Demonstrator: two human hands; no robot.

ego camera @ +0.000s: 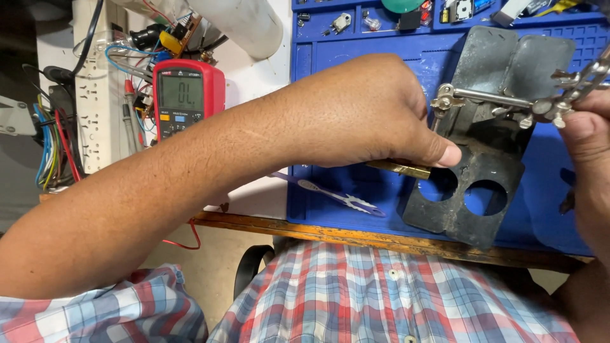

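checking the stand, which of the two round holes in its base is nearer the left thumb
The left-hand hole, just under the left hand's thumb; the other hole lies farther right.

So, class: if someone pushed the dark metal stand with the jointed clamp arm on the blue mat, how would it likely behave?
The stand looks like thick plate metal, so probably heavy for its size and stiff. Its flat base with two round holes lies on the blue mat, so it should slide rather than roll. The clamp arm sits high, held by the right hand, so it may tip.

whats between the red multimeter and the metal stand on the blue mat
In the head view, the left hand and its forearm cross between the red multimeter and the metal stand, the hand holding a brass-coloured piece.
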